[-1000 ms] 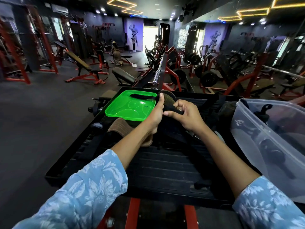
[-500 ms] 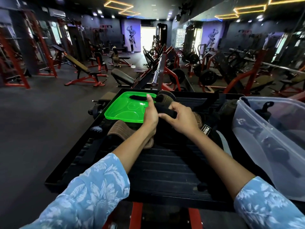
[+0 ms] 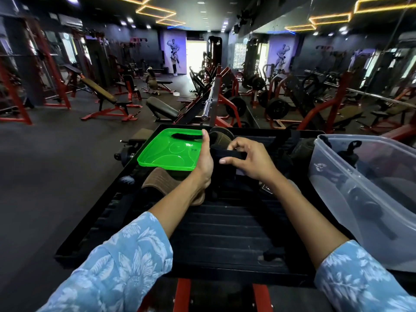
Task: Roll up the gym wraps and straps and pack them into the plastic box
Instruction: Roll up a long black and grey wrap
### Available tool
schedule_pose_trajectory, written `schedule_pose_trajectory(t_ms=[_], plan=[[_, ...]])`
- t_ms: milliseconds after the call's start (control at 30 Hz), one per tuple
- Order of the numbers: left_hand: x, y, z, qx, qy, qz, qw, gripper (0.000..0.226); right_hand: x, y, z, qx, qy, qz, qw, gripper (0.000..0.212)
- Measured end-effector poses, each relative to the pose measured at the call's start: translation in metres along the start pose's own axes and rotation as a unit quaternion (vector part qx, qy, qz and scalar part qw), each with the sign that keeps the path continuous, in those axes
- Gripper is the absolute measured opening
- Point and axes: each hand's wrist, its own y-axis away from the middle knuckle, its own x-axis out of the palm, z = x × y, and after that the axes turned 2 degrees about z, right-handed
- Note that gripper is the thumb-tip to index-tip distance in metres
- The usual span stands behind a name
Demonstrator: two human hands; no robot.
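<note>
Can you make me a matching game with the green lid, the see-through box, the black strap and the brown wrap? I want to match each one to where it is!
Things:
1. green lid
2. plastic box
3. black strap
4. brown wrap

Places:
A. held between both hands
B. far right, at the platform's edge
C. under the left forearm
D. left of the hands, a black piece lying on it

Pairs: 1-D, 2-B, 3-A, 4-C

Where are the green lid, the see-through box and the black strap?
green lid (image 3: 162,155), head view, bare middle of it.
see-through box (image 3: 337,154), head view, near wall.
black strap (image 3: 227,155), head view, stretch between both hands.
</note>
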Motion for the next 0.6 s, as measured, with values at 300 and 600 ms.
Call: schedule_pose_trajectory(t_ms=[300, 600], plan=[[-0.006, 0.003, 0.0, -0.063, 0.024, 0.213, 0.975, 0.102, -0.005, 0.005, 0.009, 0.001, -0.229, 0.124, 0.965, 0.029], [0.003, -0.013, 0.012, -0.006, -0.026, 0.054, 0.998, 0.05, 0.004, -0.002, -0.002, 0.067, -0.147, -0.068, 0.985, 0.028]])
